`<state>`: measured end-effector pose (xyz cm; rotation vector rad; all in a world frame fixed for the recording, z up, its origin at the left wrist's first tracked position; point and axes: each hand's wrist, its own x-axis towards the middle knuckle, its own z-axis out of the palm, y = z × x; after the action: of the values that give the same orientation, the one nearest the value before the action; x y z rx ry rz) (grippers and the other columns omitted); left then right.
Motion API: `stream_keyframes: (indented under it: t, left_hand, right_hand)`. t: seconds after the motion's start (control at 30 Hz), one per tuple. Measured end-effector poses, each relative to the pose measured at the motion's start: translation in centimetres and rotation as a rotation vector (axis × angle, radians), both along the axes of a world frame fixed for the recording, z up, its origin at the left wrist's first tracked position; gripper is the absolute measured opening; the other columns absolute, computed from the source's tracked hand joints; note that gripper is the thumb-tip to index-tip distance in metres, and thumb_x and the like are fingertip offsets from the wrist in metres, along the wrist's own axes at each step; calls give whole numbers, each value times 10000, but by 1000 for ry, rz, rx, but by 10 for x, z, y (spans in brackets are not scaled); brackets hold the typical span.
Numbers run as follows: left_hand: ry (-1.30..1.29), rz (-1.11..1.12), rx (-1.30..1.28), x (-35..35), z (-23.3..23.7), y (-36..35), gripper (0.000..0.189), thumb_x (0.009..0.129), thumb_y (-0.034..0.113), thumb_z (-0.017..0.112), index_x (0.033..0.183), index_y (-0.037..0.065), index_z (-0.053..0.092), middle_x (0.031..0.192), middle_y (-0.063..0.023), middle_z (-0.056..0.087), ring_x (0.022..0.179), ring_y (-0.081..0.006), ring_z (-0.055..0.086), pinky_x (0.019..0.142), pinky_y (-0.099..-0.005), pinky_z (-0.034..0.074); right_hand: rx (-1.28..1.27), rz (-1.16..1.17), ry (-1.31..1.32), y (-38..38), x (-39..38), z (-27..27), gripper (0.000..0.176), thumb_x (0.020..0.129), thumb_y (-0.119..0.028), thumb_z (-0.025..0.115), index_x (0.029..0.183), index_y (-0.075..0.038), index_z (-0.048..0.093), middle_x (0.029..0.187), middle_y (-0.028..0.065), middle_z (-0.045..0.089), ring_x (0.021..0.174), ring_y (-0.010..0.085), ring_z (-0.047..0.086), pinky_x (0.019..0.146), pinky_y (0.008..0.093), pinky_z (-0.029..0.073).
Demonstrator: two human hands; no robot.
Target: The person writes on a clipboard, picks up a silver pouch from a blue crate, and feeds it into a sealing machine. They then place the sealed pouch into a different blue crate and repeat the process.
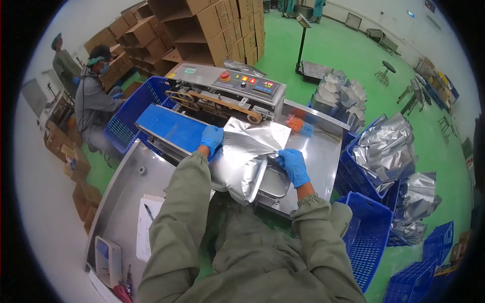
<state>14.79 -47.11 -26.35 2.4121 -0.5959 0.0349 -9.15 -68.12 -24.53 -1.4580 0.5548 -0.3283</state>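
Full crate: blue plastic crate (348, 170) at the person's right, heaped with crumpled silver pouches (386, 146).
Near crate: another blue crate (369, 237), low beside the right knee.
Far-left crate: a blue crate (117, 132) just beyond the conveyor belt (169, 126).
Held pouch: one silver pouch (241, 164), between the two hands, in front of the sealing machine (227, 83); its contents cannot be told.
Left grip: left hand (211, 137), blue-gloved, fingers closed on the pouch's upper left edge.
Right grip: right hand (293, 165), also blue-gloved, thumb and fingers pinching its right edge.
Bench: bare-metal bench (121, 202) at left, carrying paper sheets (145, 235) with a pen (149, 212) on them.
Brush: an orange-and-blue brush (301, 125), on the metal surface right of the machine.
Room: green floor (283, 48), stacked cardboard boxes (227, 30) behind the machine, a seated co-worker (92, 98) at left.
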Motion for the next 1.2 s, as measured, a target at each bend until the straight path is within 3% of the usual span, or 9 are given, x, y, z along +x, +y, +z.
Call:
stream_keyframes:
  t: [0.2, 0.33, 0.43, 0.5, 0.6, 0.7, 0.83, 1.07, 1.2]
  left_hand:
    - [-239, 164, -337, -51, 60, 37, 211, 803, 174, 532, 917, 22, 625, 979, -159, 613, 906, -305, 579, 826, -367, 440]
    - [-261, -153, -424, -131, 100, 21, 198, 806, 75, 570, 997, 37, 610, 1023, -83, 601, 951, -210, 558, 865, -327, 414]
    - [-91, -328, -312, -187, 117, 2, 181, 843, 65, 566, 1014, 41, 622, 1052, -58, 602, 1001, -171, 540, 871, -299, 413]
    - [-59, -432, -345, -198, 95, 2, 186, 878, 61, 510, 1031, 9, 601, 1067, -90, 593, 1008, -187, 539, 898, -302, 406]
    - [87, -311, -309, -218, 74, -3, 226, 923, 116, 462, 1043, -31, 586, 1062, -92, 585, 968, -174, 536, 878, -293, 413]
    - [75, -340, -256, -226, 63, -15, 274, 936, 177, 459, 1016, -46, 597, 1002, -81, 594, 884, -164, 546, 841, -287, 418]
    - [98, -384, -177, -230, 63, -41, 296, 927, 218, 472, 1035, -22, 607, 1009, -59, 594, 928, -153, 538, 870, -301, 403]
    - [143, -503, -208, -268, 63, -81, 215, 907, 127, 486, 977, -37, 607, 999, -71, 605, 929, -162, 545, 864, -294, 407]
    - [180, -598, -210, -274, 61, -89, 185, 901, 93, 483, 972, -30, 602, 1013, -88, 610, 967, -169, 549, 880, -298, 406]
  right_hand:
    - [-8, -27, -5, 32, 67, -34, 231, 719, -197, 594, 613, 6, 621, 590, 97, 606, 515, 193, 566, 502, 312, 448]
    - [-1164, 15, -227, 57, 82, -49, 147, 769, -142, 553, 710, -46, 648, 647, 142, 598, 590, 257, 591, 543, 358, 472]
    - [-179, -53, -300, 61, 16, -7, 269, 778, -241, 549, 704, 13, 598, 654, 174, 582, 537, 219, 491, 530, 359, 414]
    - [-517, -214, -343, 32, -68, -1, 268, 794, -244, 556, 751, 15, 604, 661, 205, 543, 578, 178, 529, 582, 359, 442]
    - [-272, -592, -231, -36, -215, -45, 129, 771, -128, 593, 802, -17, 650, 772, 129, 643, 684, 161, 599, 647, 302, 474]
    - [-505, -1087, 411, -89, -380, -121, 179, 792, -187, 567, 809, -24, 640, 767, 156, 627, 673, 250, 605, 617, 349, 464]
    - [-377, -536, 1317, -51, -542, -275, 403, 701, -368, 633, 937, -41, 644, 993, 196, 618, 892, 395, 593, 786, 442, 474]
    - [-422, -368, 1328, -52, -520, -299, 283, 727, -224, 580, 926, -33, 645, 927, 211, 625, 869, 384, 604, 759, 448, 486]
    - [-631, -417, 1210, -94, -515, -224, 142, 755, -153, 541, 815, -50, 618, 838, 192, 624, 794, 385, 600, 678, 440, 479]
